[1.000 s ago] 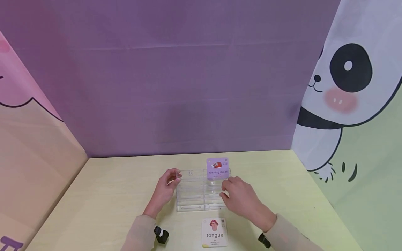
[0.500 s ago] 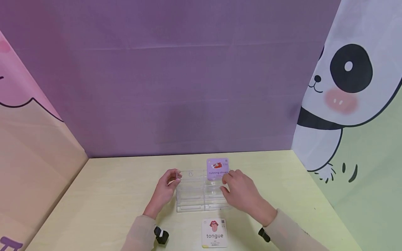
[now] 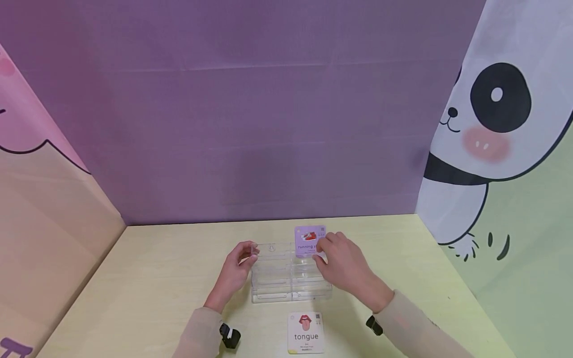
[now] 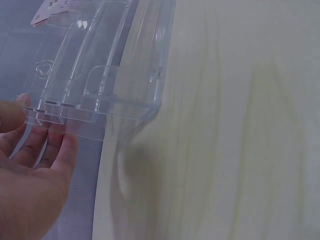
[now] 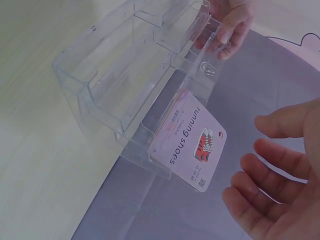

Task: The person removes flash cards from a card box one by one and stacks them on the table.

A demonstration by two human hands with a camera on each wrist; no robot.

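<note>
A clear plastic tiered card holder (image 3: 270,287) stands on the table. My left hand (image 3: 237,263) pinches its upper left edge; in the left wrist view, the thumb is on one side and the fingers on the other. A purple "running shoes" card (image 3: 309,233) leans in the holder's top right pocket and sticks up above it. Beside that card is my right hand (image 3: 344,263), fingers loosely bent and holding nothing. In the right wrist view, a gap shows between the right fingertips and the card (image 5: 192,142).
A white "tongue" card (image 3: 306,332) lies face up on the table (image 3: 170,278), in front of the holder. Behind the table rises a purple backdrop (image 3: 268,124). A panda panel (image 3: 506,149) borders the right side, and a pink and beige panel (image 3: 49,209) the left.
My right hand has moved up along the holder's right side to the "running shoes" card, overlapping its lower right corner in the head view. The left hand has stayed in place.
</note>
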